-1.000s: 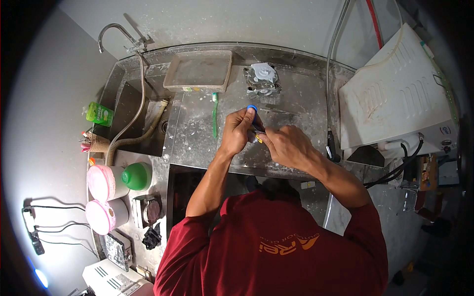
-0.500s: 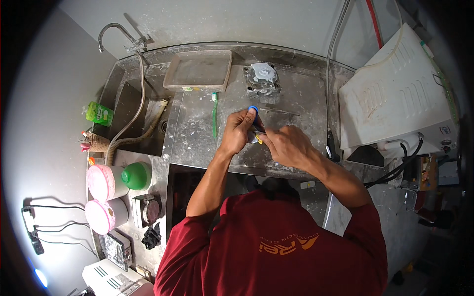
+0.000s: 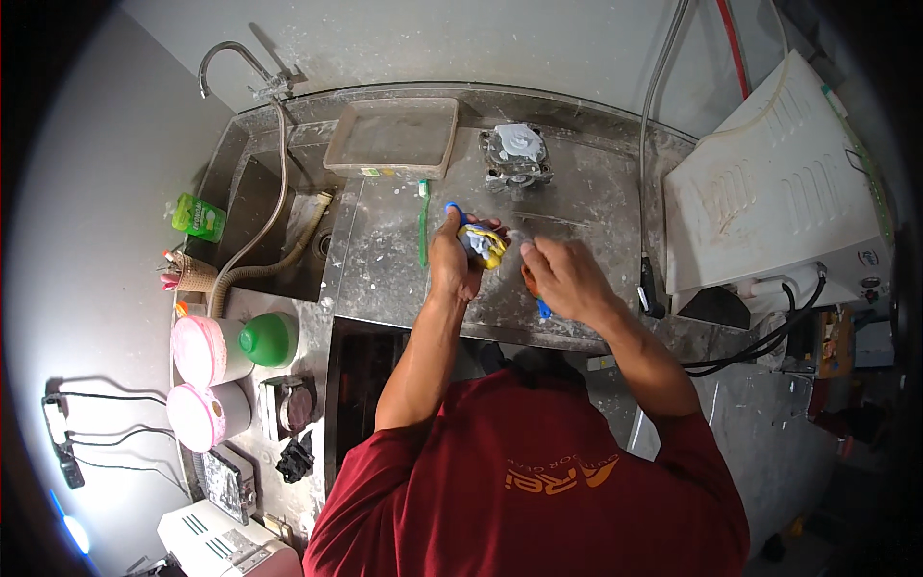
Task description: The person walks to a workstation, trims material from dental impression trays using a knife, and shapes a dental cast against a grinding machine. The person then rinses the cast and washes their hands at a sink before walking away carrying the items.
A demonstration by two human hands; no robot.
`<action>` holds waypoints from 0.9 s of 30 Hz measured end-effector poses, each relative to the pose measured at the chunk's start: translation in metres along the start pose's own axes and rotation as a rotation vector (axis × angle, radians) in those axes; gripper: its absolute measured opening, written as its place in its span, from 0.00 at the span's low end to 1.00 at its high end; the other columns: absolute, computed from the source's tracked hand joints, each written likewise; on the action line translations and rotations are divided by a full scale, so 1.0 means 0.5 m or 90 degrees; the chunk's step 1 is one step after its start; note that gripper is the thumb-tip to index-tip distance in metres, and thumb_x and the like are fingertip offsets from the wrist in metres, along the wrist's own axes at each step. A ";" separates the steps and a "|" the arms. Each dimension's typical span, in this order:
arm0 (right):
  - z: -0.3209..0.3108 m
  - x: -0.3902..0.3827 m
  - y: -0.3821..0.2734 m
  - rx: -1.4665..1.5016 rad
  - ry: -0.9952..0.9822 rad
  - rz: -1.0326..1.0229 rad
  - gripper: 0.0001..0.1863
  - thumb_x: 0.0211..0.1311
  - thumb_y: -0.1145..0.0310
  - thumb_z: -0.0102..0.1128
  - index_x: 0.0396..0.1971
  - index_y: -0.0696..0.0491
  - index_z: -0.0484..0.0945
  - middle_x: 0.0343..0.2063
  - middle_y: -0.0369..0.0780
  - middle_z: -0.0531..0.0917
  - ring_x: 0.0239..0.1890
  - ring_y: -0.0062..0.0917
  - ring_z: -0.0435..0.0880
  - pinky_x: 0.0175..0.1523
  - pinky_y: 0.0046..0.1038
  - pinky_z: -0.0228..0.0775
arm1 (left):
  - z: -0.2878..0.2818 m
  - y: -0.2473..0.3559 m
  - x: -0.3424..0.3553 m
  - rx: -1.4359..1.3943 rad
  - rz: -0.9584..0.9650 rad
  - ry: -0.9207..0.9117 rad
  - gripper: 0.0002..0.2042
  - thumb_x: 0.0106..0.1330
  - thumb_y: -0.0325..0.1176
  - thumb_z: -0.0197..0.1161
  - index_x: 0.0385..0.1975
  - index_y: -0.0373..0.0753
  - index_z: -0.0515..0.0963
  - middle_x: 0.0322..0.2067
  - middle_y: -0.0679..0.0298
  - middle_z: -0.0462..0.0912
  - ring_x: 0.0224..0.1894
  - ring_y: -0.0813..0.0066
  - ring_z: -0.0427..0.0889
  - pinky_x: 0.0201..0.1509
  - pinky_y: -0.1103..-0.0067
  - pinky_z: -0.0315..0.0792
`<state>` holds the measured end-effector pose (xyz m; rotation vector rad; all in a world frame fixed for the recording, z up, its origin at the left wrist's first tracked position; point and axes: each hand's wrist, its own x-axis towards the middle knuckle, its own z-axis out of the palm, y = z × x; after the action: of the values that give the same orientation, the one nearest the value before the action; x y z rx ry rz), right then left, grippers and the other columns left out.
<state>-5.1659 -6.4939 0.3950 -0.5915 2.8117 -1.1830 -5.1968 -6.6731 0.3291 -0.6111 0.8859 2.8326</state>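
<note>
My left hand [image 3: 448,264] is closed around what looks like a dental impression tray [image 3: 492,252], over the middle of the metal worktop. The tray has a blue handle end and a yellow and white mass inside it. My right hand [image 3: 572,279] is just to its right, wrapped around a slim tool [image 3: 544,310]. Orange and blue show at the tool's lower end, and a blurred greyish tip points at the tray. My fingers cover the rest of the tool. Tip and tray look slightly apart.
A green toothbrush [image 3: 423,226] lies left of my hands. Behind stand a shallow tray [image 3: 394,135] and a metal device topped with white paste [image 3: 519,144]. The sink [image 3: 252,207], pink-lidded tubs [image 3: 199,351] and a green bowl [image 3: 267,339] are left; a white machine [image 3: 769,183] is right.
My hands were together and have moved apart. The left has turned, so the yellow and white filling now shows. My right hand has drawn back a little to the right with the tool.
</note>
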 end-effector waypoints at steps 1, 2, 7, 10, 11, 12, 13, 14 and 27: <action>0.009 -0.008 -0.001 0.008 -0.007 -0.009 0.17 0.75 0.63 0.53 0.27 0.60 0.75 0.22 0.57 0.80 0.30 0.57 0.82 0.35 0.51 0.70 | -0.003 0.002 -0.001 0.008 0.021 -0.008 0.20 0.83 0.49 0.42 0.38 0.37 0.71 0.35 0.48 0.84 0.41 0.48 0.87 0.49 0.55 0.80; 0.018 -0.013 -0.001 0.013 -0.028 -0.007 0.17 0.75 0.64 0.53 0.27 0.60 0.74 0.22 0.57 0.80 0.30 0.57 0.81 0.35 0.52 0.70 | -0.005 0.002 -0.002 -0.007 0.034 -0.026 0.20 0.83 0.49 0.42 0.38 0.37 0.71 0.35 0.48 0.84 0.41 0.48 0.87 0.49 0.55 0.80; 0.064 -0.012 -0.003 0.008 0.000 0.024 0.18 0.76 0.64 0.52 0.27 0.61 0.74 0.20 0.55 0.79 0.27 0.57 0.80 0.33 0.50 0.69 | -0.005 -0.012 -0.015 -0.055 0.094 -0.026 0.21 0.83 0.49 0.41 0.38 0.37 0.70 0.34 0.48 0.83 0.38 0.48 0.86 0.48 0.56 0.81; 0.080 -0.006 -0.014 -0.049 0.033 0.028 0.17 0.76 0.64 0.51 0.28 0.61 0.75 0.21 0.56 0.80 0.27 0.57 0.81 0.34 0.51 0.71 | 0.000 -0.029 -0.023 -0.010 0.195 -0.028 0.20 0.83 0.50 0.40 0.38 0.39 0.70 0.34 0.49 0.84 0.41 0.47 0.85 0.49 0.57 0.79; 0.083 -0.006 -0.018 -0.061 0.035 0.040 0.17 0.76 0.64 0.51 0.28 0.61 0.75 0.21 0.57 0.80 0.27 0.57 0.81 0.34 0.52 0.71 | 0.001 -0.035 -0.026 0.016 0.225 -0.023 0.21 0.83 0.50 0.40 0.38 0.38 0.70 0.34 0.48 0.84 0.40 0.48 0.85 0.49 0.57 0.79; 0.085 -0.006 -0.023 -0.074 0.041 0.056 0.17 0.76 0.64 0.51 0.28 0.61 0.75 0.21 0.57 0.81 0.27 0.57 0.81 0.35 0.52 0.72 | 0.002 -0.040 -0.029 0.043 0.263 -0.017 0.21 0.83 0.50 0.40 0.38 0.38 0.70 0.34 0.48 0.84 0.40 0.48 0.85 0.48 0.57 0.79; 0.086 -0.006 -0.026 -0.089 0.036 0.054 0.17 0.76 0.64 0.51 0.29 0.61 0.76 0.21 0.57 0.81 0.27 0.57 0.81 0.35 0.52 0.72 | 0.003 -0.042 -0.031 0.071 0.294 -0.011 0.21 0.83 0.50 0.40 0.38 0.38 0.70 0.34 0.48 0.84 0.39 0.48 0.85 0.48 0.57 0.79; 0.085 -0.004 -0.028 -0.104 0.034 0.057 0.17 0.76 0.64 0.51 0.29 0.61 0.76 0.20 0.57 0.81 0.26 0.57 0.81 0.34 0.52 0.73 | 0.003 -0.041 -0.032 0.059 0.299 -0.016 0.21 0.83 0.50 0.40 0.38 0.38 0.70 0.34 0.48 0.84 0.39 0.49 0.85 0.48 0.57 0.79; 0.071 -0.001 0.027 0.004 0.044 -0.106 0.17 0.76 0.64 0.52 0.27 0.59 0.74 0.17 0.53 0.78 0.21 0.53 0.79 0.29 0.48 0.68 | 0.022 0.006 -0.045 -0.001 0.083 -0.070 0.22 0.83 0.51 0.39 0.36 0.38 0.71 0.32 0.49 0.83 0.37 0.51 0.86 0.45 0.59 0.80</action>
<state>-5.1638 -6.5093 0.3605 -0.8150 2.8617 -1.2619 -5.1806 -6.6691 0.3484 -0.4075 0.9375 2.9485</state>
